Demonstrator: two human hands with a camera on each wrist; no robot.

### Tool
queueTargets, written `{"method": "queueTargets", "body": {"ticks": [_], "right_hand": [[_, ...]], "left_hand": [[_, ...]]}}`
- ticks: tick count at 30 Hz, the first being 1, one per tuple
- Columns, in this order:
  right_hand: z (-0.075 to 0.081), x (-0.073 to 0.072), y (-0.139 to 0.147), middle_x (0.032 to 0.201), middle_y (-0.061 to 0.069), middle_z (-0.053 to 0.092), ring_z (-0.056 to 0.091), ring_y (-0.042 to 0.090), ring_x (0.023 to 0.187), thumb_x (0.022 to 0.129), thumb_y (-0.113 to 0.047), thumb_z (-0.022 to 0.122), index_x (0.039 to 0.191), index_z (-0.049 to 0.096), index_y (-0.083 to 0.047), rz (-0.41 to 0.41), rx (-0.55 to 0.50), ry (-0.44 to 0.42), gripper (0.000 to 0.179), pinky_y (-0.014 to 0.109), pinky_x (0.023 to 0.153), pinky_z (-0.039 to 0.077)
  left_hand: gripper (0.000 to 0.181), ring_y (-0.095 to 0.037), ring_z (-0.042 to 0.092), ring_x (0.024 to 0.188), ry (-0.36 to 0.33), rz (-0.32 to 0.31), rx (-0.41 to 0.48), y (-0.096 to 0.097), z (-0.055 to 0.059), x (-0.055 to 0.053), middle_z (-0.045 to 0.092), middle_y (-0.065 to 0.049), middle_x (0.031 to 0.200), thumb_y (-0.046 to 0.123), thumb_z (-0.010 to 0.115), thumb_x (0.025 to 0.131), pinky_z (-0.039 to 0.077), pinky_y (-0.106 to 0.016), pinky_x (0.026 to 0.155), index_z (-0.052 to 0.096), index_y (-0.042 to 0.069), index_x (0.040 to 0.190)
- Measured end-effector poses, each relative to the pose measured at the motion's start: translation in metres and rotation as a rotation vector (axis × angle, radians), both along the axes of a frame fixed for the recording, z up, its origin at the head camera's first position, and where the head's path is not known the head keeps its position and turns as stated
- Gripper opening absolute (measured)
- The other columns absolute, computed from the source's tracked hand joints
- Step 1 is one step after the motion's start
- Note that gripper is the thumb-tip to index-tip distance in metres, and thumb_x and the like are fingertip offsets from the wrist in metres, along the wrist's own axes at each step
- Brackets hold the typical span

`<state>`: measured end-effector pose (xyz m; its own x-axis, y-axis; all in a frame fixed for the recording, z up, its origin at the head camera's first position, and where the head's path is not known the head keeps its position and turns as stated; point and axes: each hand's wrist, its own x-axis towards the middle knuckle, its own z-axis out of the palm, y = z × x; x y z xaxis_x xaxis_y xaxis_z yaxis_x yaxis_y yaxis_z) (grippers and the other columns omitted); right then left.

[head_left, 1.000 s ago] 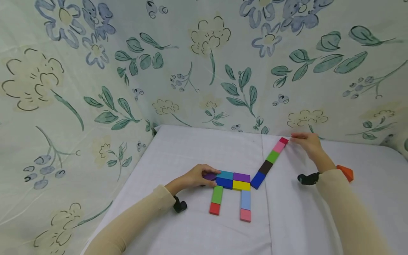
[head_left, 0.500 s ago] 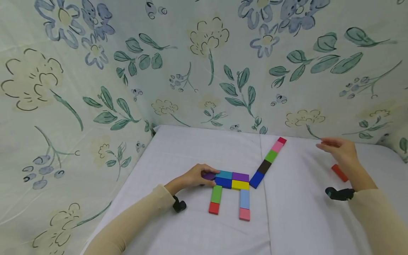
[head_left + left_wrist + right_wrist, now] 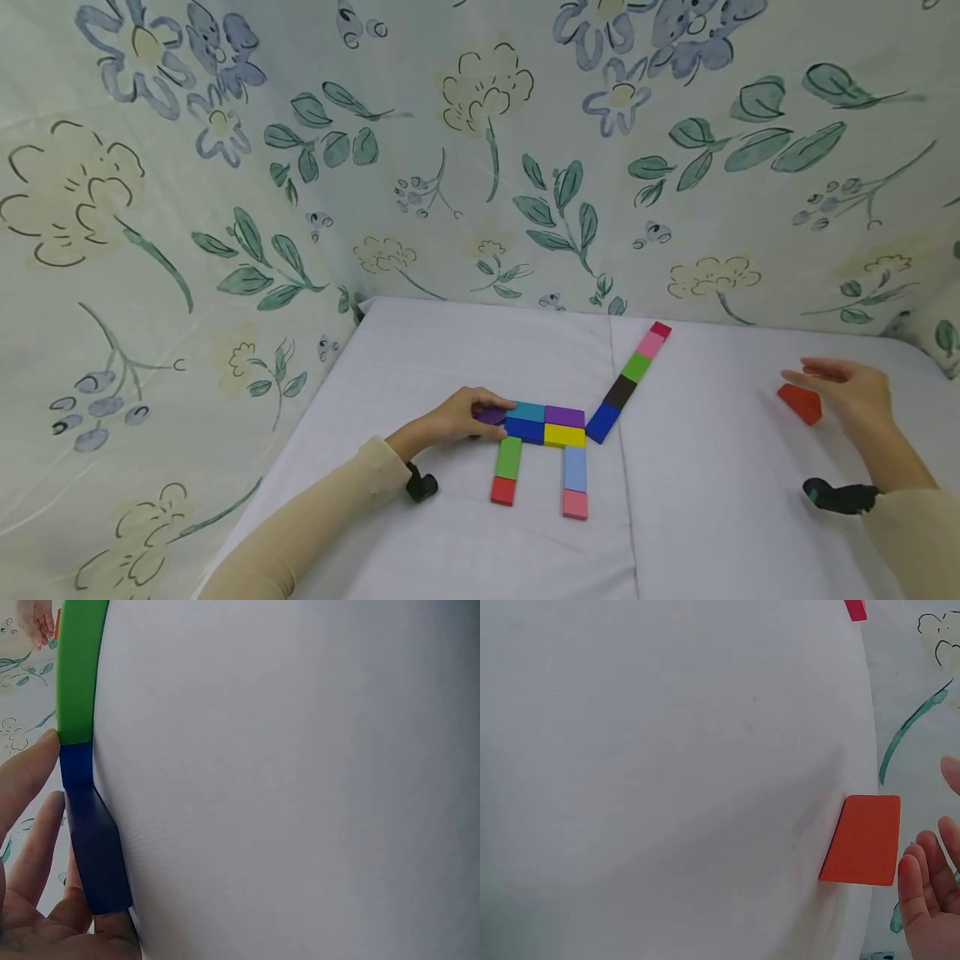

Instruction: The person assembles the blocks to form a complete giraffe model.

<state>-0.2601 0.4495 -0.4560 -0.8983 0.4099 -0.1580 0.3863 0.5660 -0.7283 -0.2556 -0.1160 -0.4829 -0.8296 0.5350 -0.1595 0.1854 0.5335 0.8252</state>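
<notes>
Flat coloured blocks form a four-legged figure on the white cloth. My left hand (image 3: pixel 453 415) is curled round the purple block (image 3: pixel 491 415) at the figure's left end. Its thumb and index finger lie on either side, by the teal block (image 3: pixel 527 411) and the blue block (image 3: pixel 524 431). In the left wrist view the thumb is beside the green block (image 3: pixel 79 682), with the other fingers around a dark block (image 3: pixel 101 859). At the right, my right hand (image 3: pixel 855 393) hovers with loosely extended fingers beside an orange-red four-sided block (image 3: pixel 801 404), a small gap between them.
A slanted row of blocks runs up from the figure's right end, from a blue block (image 3: pixel 603 422) to a small red block (image 3: pixel 661 329). Two legs extend toward me, ending in a red block (image 3: pixel 503 491) and a pink block (image 3: pixel 575 504). Floral fabric (image 3: pixel 480 167) stands behind the table.
My right hand has moved right and toward me, away from the top of the slanted row to the orange-red block. My left hand has stayed put; the figure looks unchanged.
</notes>
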Motion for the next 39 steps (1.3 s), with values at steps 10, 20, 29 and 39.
{"method": "queueTargets", "body": {"ticks": [10,20,29,39], "right_hand": [[-0.007,0.013,0.008,0.138,0.032,0.044,0.04,0.048,0.124,0.09,-0.029,0.076,0.145,0.041,0.008,-0.075,-0.025,-0.062,0.075,0.063,0.099,0.039],[-0.014,0.015,0.008,0.137,0.04,0.034,0.032,0.054,0.122,0.085,-0.021,0.08,0.137,0.04,0.016,-0.074,0.021,-0.153,0.075,0.066,0.097,0.035],[-0.018,0.012,0.008,0.139,0.04,0.034,0.031,0.054,0.125,0.086,-0.015,0.077,0.136,0.041,0.017,-0.095,0.033,-0.129,0.069,0.066,0.101,0.032],[-0.013,-0.001,-0.001,0.142,0.038,0.033,0.031,0.053,0.127,0.09,-0.02,0.074,0.141,0.038,0.015,-0.077,0.019,-0.114,0.072,0.065,0.102,0.034]], "left_hand": [[0.041,-0.016,0.052,0.114,-0.004,-0.003,0.004,0.0,0.002,0.001,0.063,0.002,0.128,0.02,0.08,0.087,0.044,-0.034,0.1,0.071,0.02,0.127],[0.041,-0.017,0.053,0.117,-0.014,0.001,0.011,-0.001,0.002,0.001,0.062,0.002,0.128,0.02,0.08,0.087,0.043,-0.037,0.103,0.071,0.02,0.126],[0.041,-0.017,0.053,0.116,-0.002,-0.005,0.01,-0.001,0.0,-0.001,0.062,0.002,0.128,0.02,0.08,0.087,0.043,-0.036,0.102,0.071,0.019,0.126],[0.041,-0.017,0.052,0.115,-0.002,-0.008,0.005,-0.001,0.0,-0.001,0.062,0.002,0.128,0.02,0.08,0.087,0.043,-0.035,0.102,0.071,0.019,0.127]]}}
